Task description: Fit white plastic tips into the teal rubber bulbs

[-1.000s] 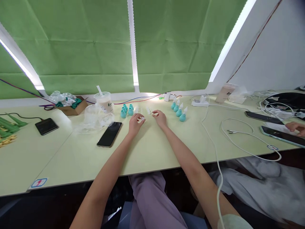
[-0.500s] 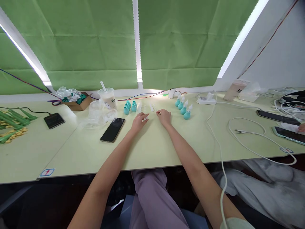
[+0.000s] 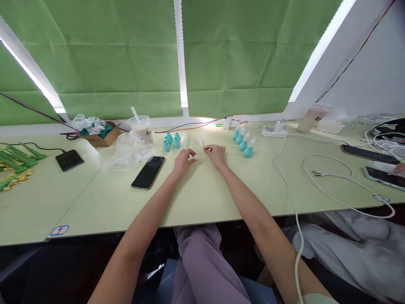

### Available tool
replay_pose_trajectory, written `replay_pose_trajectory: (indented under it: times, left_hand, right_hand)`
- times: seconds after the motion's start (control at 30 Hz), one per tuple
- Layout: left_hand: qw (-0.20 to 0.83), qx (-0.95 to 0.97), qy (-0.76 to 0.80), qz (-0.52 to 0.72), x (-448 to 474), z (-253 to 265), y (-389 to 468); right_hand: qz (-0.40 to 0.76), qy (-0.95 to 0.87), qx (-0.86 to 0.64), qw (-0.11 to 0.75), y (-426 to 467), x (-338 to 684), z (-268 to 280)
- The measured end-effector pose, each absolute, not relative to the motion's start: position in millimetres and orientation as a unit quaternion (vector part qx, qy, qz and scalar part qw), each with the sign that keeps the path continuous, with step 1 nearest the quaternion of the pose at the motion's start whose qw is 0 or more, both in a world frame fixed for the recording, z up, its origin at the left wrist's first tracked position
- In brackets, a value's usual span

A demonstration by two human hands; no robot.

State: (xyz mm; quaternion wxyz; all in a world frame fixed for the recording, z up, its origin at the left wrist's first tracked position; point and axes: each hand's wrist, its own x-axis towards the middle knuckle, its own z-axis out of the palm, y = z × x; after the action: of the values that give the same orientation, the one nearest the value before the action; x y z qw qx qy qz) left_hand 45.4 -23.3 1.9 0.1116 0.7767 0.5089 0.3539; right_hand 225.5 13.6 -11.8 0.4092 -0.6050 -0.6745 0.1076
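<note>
My left hand (image 3: 184,162) is closed in a pinch, with a small white plastic piece (image 3: 195,157) between thumb and forefinger. Just to its right, my right hand (image 3: 216,155) has its fingertips pressed together at the tabletop; whatever they grip is too small to make out. Small white and clear pieces (image 3: 200,142) lie beyond the fingertips. Several open-necked teal bulbs (image 3: 176,142) stand behind my left hand, beside another group of white pieces (image 3: 184,142). To the right of my right hand, several teal bulbs (image 3: 248,152) with pointed white tips stand in a slanted row.
A black phone (image 3: 148,172) lies left of my left hand. Behind it are a crumpled plastic bag (image 3: 122,152), a drink cup (image 3: 142,130) and a cardboard box (image 3: 104,138). White cables (image 3: 284,181) cross the table's right side, near a power strip (image 3: 274,132) and another person's hand (image 3: 399,167).
The white piece in my left hand has turned and shows more clearly. My right hand has shifted slightly left, towards the small clear pieces. The camera view has moved a little.
</note>
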Motion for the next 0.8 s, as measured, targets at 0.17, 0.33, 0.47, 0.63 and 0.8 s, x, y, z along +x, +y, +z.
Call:
replay_pose_trajectory:
  times: [0.17, 0.33, 0.47, 0.63, 0.8]
  left_hand:
    - [0.124, 0.765, 0.51, 0.373, 42.9, -2.4, -14.7]
    - [0.09, 0.776, 0.495, 0.382, 40.1, -5.5, -10.5]
    - [0.061, 0.788, 0.487, 0.371, 40.9, -7.1, -11.5]
    - [0.032, 0.791, 0.488, 0.368, 42.1, -7.6, -12.9]
    - [0.001, 0.788, 0.484, 0.381, 41.3, -6.3, -14.0]
  right_hand:
    - [0.245, -0.656, -0.485, 0.523, 0.2, 217.7, 7.2]
    - [0.232, -0.706, -0.459, 0.487, -9.0, 211.9, 11.0]
    - [0.219, -0.699, -0.477, 0.485, -7.3, 210.9, 6.1]
    - [0.28, -0.683, -0.461, 0.492, -6.8, 212.0, 6.5]
    - [0.308, -0.678, -0.456, 0.488, -9.8, 213.7, 11.0]
